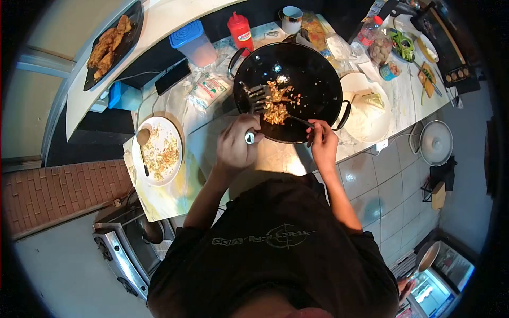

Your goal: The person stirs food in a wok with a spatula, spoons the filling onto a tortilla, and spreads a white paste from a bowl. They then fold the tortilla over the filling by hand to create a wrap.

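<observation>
A black two-handled wok (318, 66) stands on the counter before me, with a small heap of chopped brown food (277, 111) in its near part. My left hand (236, 142) is closed around the handle of a slotted spatula (258, 96), whose head lies at the left side of the food. In my right hand (324, 144), at the wok's near right rim, is the dark handle of a utensil (300, 121). Its other end reaches into the food, which hides the shape of its head.
Left of the wok lie a food-strewn white plate (178, 139) with a spoon (143, 137), a packet (209, 91) and a phone (173, 78). Behind stand a blue-lidded container (193, 45), a red squeeze bottle (240, 33) and a mug (291, 21). A white plate (366, 130) sits right.
</observation>
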Demonstrator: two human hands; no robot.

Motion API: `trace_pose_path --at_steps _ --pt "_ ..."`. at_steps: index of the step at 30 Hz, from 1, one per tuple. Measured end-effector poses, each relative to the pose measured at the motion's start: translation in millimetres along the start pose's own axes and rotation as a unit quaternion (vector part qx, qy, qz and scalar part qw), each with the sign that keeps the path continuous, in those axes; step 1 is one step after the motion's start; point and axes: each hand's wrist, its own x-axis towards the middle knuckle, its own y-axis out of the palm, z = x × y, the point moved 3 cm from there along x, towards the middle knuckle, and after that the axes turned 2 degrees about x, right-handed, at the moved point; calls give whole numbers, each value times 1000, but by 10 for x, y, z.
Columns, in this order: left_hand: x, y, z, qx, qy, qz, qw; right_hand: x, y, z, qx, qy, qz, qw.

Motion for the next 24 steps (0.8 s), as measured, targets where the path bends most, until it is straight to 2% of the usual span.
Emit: trace_pose_path --at_steps 7,12,19,22,24 --pt "-60 -84 -10 41 -26 -5 999 5 -58 -48 13 17 6 1000" --pt "-151 -63 -45 3 -73 -20 997 16 -63 -82 29 28 9 999" --pt "-205 54 -72 -18 -66 -34 997 -19 -1 -48 45 32 18 998" --pt "-204 53 -65 -25 -59 -52 997 -14 0 -18 69 35 22 997" --pt "-223 12 -76 -58 -76 -98 991 -17 -10 -6 75 36 22 996"
